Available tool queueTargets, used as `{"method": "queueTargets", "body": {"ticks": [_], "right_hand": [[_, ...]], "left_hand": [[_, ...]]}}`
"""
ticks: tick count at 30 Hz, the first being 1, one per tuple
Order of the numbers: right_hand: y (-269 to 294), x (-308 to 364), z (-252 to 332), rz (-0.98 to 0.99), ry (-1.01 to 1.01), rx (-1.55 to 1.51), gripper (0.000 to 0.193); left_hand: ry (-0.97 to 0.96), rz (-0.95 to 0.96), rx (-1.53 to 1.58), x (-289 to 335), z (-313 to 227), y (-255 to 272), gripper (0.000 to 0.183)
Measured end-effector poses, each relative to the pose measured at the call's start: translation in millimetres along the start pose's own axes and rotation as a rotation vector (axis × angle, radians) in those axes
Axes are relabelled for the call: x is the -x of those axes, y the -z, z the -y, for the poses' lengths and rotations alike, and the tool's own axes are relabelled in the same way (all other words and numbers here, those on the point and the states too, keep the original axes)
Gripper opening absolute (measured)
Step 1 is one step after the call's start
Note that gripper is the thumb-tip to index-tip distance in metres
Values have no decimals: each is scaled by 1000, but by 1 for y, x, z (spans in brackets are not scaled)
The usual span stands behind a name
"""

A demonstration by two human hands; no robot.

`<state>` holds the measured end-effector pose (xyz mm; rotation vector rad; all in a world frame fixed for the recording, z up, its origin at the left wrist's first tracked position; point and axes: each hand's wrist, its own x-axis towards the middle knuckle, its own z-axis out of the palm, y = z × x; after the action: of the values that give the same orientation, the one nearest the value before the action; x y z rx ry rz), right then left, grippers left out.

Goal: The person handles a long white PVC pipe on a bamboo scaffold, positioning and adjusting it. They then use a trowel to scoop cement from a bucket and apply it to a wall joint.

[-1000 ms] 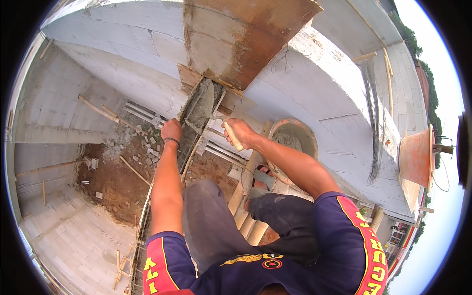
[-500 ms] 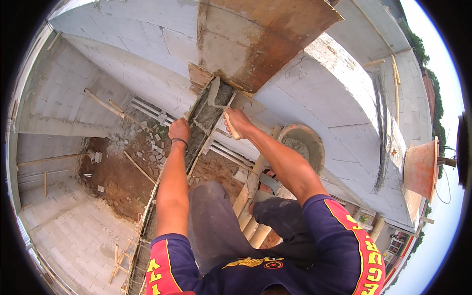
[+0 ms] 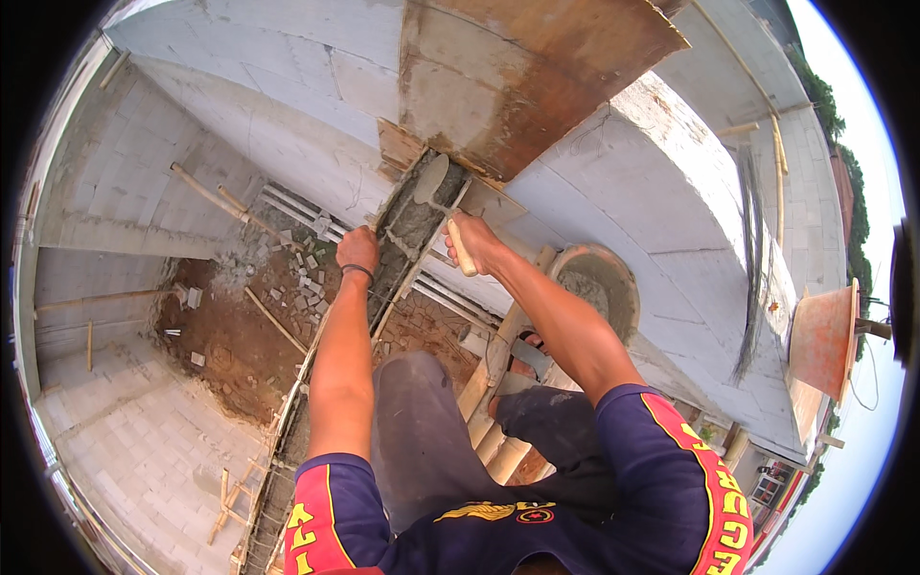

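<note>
My right hand (image 3: 478,245) is closed around the wooden handle of a trowel (image 3: 432,179). The trowel's grey blade lies against wet mortar (image 3: 415,218) inside a narrow trough-like form between boards, close to its far end. On the left side of that form, my left hand (image 3: 358,251) is closed over the edge board (image 3: 396,203), its fingertips hidden. Behind the form's far end leans a large brown plywood sheet (image 3: 537,86), smeared with cement.
A round bucket of mortar (image 3: 599,281) stands right of my right forearm. An orange bucket (image 3: 822,331) hangs at far right, near dark wire rods (image 3: 749,259). Bamboo poles (image 3: 479,383) run under my legs. Down left lies a dirt floor (image 3: 220,335) with rubble.
The trowel blade has shifted a little and shows a broader face over the mortar. My left hand keeps its hold on the form's edge. The whole view has moved slightly.
</note>
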<state>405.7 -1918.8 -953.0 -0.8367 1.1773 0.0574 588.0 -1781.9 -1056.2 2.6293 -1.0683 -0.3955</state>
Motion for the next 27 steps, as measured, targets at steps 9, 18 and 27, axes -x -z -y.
{"method": "queueTargets", "body": {"ticks": [9, 18, 27], "right_hand": [[3, 10, 8, -39, 48, 67, 33], [91, 234, -9, -66, 509, 598, 32], [172, 305, -142, -482, 18, 312, 33]], "left_hand": [[29, 32, 12, -1, -1, 1, 28], [31, 65, 5, -1, -3, 2, 29], [-8, 26, -25, -1, -2, -1, 29]]}}
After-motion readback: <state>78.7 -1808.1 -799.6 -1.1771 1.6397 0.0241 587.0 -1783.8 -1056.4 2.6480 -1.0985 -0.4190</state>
